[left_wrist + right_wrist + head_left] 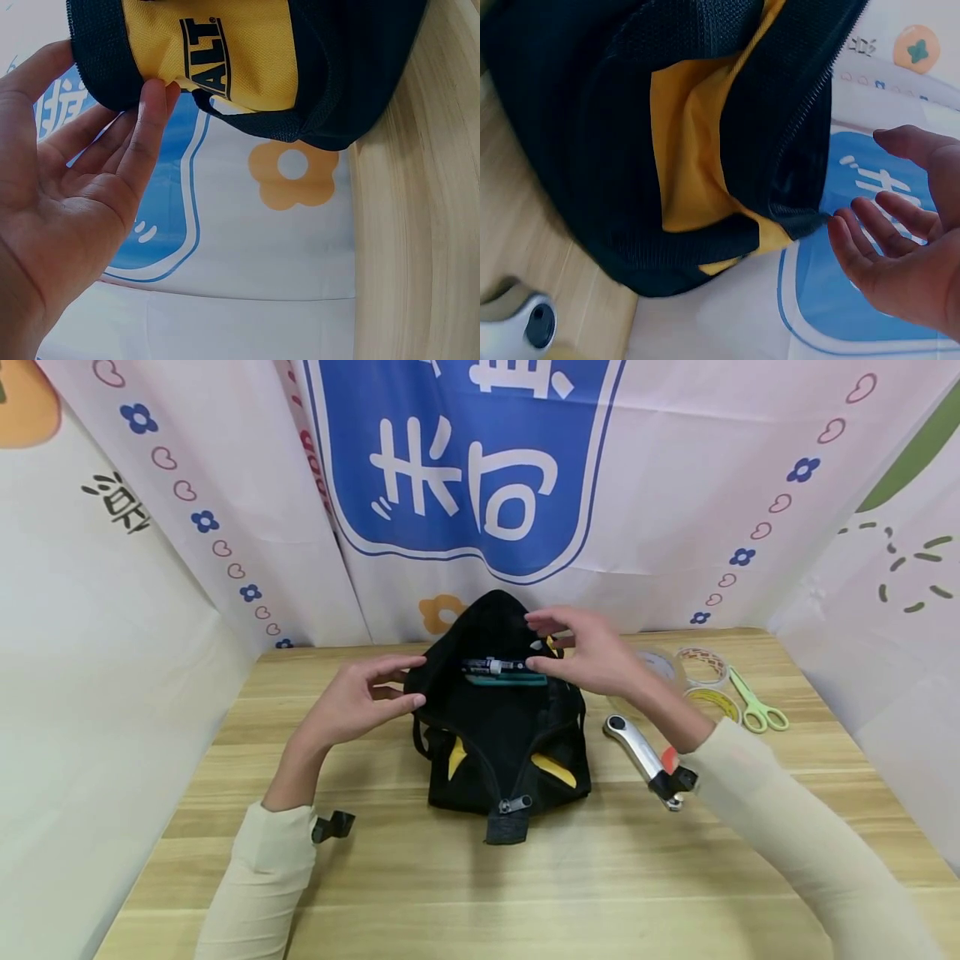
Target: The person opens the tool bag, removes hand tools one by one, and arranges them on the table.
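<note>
A black tool bag with yellow panels stands unzipped in the middle of the table. Inside it lie a black marker pen and a flat teal item. At the bag's left rim my left hand holds the edge; the left wrist view has the thumb by the black rim and fingertips against the yellow panel. My right hand hovers over the bag's right side with fingers apart and nothing in its grasp. In the right wrist view its fingertips come close to the bag's corner; contact is unclear.
Right of the bag lies a silver-and-black tool, partly under the right wrist. Behind it are rolls of tape and light-green scissors. A printed cloth hangs behind the table.
</note>
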`<state>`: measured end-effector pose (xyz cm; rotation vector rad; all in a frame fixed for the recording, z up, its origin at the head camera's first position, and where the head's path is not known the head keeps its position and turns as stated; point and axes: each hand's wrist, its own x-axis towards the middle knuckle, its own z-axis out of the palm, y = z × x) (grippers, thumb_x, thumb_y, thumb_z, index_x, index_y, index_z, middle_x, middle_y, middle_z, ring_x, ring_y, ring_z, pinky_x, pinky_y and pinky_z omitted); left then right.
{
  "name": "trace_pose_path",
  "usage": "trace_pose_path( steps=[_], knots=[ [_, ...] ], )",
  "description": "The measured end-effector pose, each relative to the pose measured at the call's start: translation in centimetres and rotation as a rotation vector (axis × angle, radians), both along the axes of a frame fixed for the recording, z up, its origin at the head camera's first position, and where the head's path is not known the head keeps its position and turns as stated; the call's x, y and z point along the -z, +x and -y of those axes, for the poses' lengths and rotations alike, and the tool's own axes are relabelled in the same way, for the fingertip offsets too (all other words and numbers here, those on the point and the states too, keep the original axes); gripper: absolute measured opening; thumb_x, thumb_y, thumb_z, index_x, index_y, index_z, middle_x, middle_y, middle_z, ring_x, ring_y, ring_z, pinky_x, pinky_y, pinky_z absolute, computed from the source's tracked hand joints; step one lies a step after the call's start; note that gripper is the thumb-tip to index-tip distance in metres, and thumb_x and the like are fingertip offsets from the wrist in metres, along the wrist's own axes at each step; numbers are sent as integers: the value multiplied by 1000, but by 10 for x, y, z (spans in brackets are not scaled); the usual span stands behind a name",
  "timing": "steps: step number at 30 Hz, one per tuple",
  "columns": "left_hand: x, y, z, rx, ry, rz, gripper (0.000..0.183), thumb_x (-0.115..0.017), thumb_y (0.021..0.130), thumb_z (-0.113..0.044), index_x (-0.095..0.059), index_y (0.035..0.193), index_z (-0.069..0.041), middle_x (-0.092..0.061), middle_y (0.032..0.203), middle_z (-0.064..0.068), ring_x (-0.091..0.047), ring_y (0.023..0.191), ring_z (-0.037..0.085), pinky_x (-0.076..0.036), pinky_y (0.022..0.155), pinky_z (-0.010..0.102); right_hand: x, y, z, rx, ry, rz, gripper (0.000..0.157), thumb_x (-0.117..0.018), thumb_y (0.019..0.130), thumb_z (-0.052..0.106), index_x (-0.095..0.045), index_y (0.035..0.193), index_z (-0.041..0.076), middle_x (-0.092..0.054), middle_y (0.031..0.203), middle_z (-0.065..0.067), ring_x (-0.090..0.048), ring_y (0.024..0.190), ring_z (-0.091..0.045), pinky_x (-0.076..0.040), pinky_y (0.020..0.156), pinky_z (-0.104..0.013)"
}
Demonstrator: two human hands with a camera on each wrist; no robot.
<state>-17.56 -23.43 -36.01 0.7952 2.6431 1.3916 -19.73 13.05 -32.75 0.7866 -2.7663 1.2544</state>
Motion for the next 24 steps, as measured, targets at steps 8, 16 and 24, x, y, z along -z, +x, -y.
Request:
trace_pose_path(
  steps=[8,16,24],
  knots=[
    [0,0,1,0,10,2,52,-79,99,-12,-65,148,-6,-67,147,17,-69,125,33,-60,94,15,9,-11,37,-143,36,18,57,-80,96,15,-60,148,3,-63,148,-17,-63,134,-36,-57,113,-49],
    [-1,-1,0,3,24,1,52,-79,98,-11,-65,148,-5,-68,146,18,-71,123,34,-62,93,18,24,-29,60,-170,152,49,58,-83,95,19,-61,147,5,-64,148,-13,-65,133,-29,-58,113,-45],
    [-1,0,0,8,32,11,52,-79,98,-11,-65,148,-4,-68,145,19,-71,123,35,-61,93,17,40,-55,73,-181,270,67,59,-85,94,19,-63,146,6,-66,147,-12,-65,134,-28,-54,114,-45]
  ],
)
